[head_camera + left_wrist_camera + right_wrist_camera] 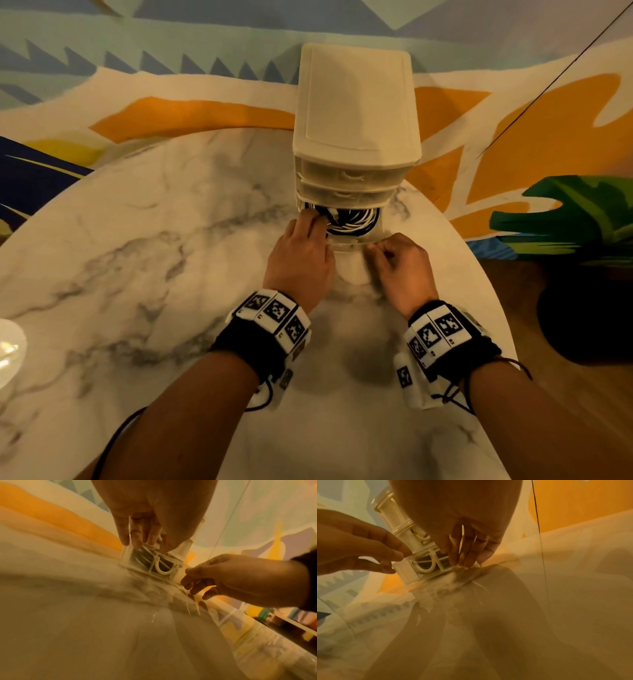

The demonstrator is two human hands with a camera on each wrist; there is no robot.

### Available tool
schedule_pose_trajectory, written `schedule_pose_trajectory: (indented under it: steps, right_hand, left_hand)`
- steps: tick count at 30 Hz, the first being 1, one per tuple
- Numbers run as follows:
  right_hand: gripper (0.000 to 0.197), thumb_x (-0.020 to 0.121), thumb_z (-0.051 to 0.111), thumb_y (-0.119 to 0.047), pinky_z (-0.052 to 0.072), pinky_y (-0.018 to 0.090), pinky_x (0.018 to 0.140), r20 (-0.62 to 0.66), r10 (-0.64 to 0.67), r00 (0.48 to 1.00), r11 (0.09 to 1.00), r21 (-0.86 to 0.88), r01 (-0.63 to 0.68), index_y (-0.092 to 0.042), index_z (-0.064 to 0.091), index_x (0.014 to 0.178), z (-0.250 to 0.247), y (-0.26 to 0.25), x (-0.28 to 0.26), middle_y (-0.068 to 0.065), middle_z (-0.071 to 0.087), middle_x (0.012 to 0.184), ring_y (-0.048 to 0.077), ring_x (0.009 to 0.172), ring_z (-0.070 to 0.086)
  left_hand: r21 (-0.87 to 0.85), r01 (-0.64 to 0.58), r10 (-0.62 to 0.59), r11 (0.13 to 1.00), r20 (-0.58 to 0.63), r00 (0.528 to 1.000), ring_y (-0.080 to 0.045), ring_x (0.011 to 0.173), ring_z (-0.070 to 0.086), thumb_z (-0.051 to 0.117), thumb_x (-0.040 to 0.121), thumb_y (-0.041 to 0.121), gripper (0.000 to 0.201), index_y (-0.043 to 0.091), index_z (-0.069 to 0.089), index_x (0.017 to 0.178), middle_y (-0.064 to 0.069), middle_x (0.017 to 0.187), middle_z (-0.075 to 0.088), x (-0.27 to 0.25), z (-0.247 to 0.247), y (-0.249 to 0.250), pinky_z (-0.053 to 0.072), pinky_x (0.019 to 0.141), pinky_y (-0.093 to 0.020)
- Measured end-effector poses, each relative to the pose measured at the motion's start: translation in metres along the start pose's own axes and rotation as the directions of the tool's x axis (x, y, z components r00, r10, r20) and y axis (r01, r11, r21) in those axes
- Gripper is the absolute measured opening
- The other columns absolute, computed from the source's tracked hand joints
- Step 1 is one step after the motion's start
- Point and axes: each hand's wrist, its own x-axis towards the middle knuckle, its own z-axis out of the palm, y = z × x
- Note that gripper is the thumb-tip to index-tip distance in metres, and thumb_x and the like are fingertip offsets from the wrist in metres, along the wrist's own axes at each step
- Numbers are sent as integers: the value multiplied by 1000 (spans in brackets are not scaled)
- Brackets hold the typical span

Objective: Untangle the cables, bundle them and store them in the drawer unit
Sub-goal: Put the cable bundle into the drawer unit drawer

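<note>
Cables (349,221), black and white, lie coiled in the bottom drawer (356,240) of the drawer unit (356,113). That drawer is pulled out toward the person; the two drawers above it are closed. Unit stands on the marble tabletop (154,257), at its far edge, about mid-width, against the painted wall (171,68).

Left hand (301,257): over the drawer's left front corner, fingers fairly straight and slightly spread, tips reaching down onto the coil inside. In the right wrist view the thumb sits outside the drawer's left wall and the fingertips (399,553) are at its top rim. Not wrapped around anything that I can see.

Right hand (399,260): at the drawer's right front corner, fingers curled in narrow, tips at the clear front lip. In the right wrist view the fingers (465,555) press down against the front panel beside the loop handle (426,566). Whether it actually pinches the lip I cannot tell.

Both wrists carry black bands with marker tags (274,311). White dish (10,346) at the tabletop's left edge. Dark pot with a green plant (582,219) on the floor beyond the right edge.
</note>
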Motion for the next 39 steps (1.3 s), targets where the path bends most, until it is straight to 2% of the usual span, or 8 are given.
schedule_pose_trajectory:
  steps: [3, 5, 10, 15, 22, 28, 37, 39]
  right_hand:
    - [25, 93, 55, -23, 41, 32, 67, 10, -13, 1000, 1000, -4, 13, -8, 70, 82, 1, 0, 2, 8, 59, 81, 20, 71, 52]
    - [24, 93, 55, -23, 43, 33, 67, -5, -17, 1000, 1000, 0, 17, -8, 71, 83, 1, 0, 1, 8, 60, 81, 22, 71, 53]
    - [22, 92, 56, -22, 45, 33, 69, -41, -42, 998, 999, -4, 42, -8, 72, 86, 6, 3, -1, 7, 61, 81, 21, 74, 56]
    - [24, 92, 56, -25, 46, 33, 69, -44, -52, 998, 999, -4, 52, -8, 72, 86, 7, 3, 0, 7, 62, 82, 22, 74, 57]
    - [25, 92, 57, -29, 44, 28, 69, -35, -35, 999, 999, -29, 34, -12, 74, 88, 6, -1, 3, 6, 66, 85, 20, 76, 59]
    - [25, 92, 56, -29, 33, 20, 65, -46, -21, 999, 998, -61, 18, -13, 73, 84, 4, -6, 2, 4, 69, 88, 13, 73, 54]
    - [27, 93, 55, -31, 33, 23, 65, -74, 4, 997, 999, -35, -6, -13, 71, 83, 6, -8, 4, 5, 66, 83, 18, 71, 54]
    - [27, 93, 55, -33, 35, 23, 65, -80, 4, 997, 999, -47, -8, -13, 72, 84, 7, -7, 5, 4, 67, 83, 19, 72, 58]
  left_hand:
    - [-25, 17, -18, 1000, -8, 1000, -27, 105, 52, 57, 83, 11, 36, 6, 52, 118, -10, 124, 48, 4, -6, -1, 52, 79, -38]
    - [78, -82, 82, 994, 9, 997, -29, 98, 55, 62, 77, 10, 41, 5, 56, 117, -11, 120, 54, -2, -6, -1, 53, 76, -40]
    - [311, -193, 183, 931, 63, 981, -30, 116, 54, 58, 72, 18, 52, 4, 58, 122, -12, 127, 57, 0, 10, 5, 42, 101, -41]
    - [230, -183, 147, 956, 167, 975, -33, 115, 56, 51, 69, 12, 50, -2, 59, 117, -18, 121, 58, 10, 7, 15, 49, 92, -39]
    - [334, -169, 79, 927, 267, 960, -29, 139, 19, 51, 86, 20, 64, 2, 25, 142, -15, 149, 21, 10, 1, 26, 23, 113, -38]
    - [390, -126, 18, 912, 269, 963, -35, 138, 17, 40, 91, 16, 59, -1, 19, 143, -19, 149, 15, 11, 5, 31, 20, 114, -43]
    - [293, -162, 120, 942, 156, 980, -30, 102, 57, 68, 63, 18, 65, 1, 54, 123, -14, 117, 55, 5, -2, 16, 45, 94, -37]
    - [288, -158, 121, 945, 141, 983, -31, 103, 58, 69, 62, 20, 64, 1, 57, 121, -15, 119, 57, -3, 2, 10, 45, 96, -39]
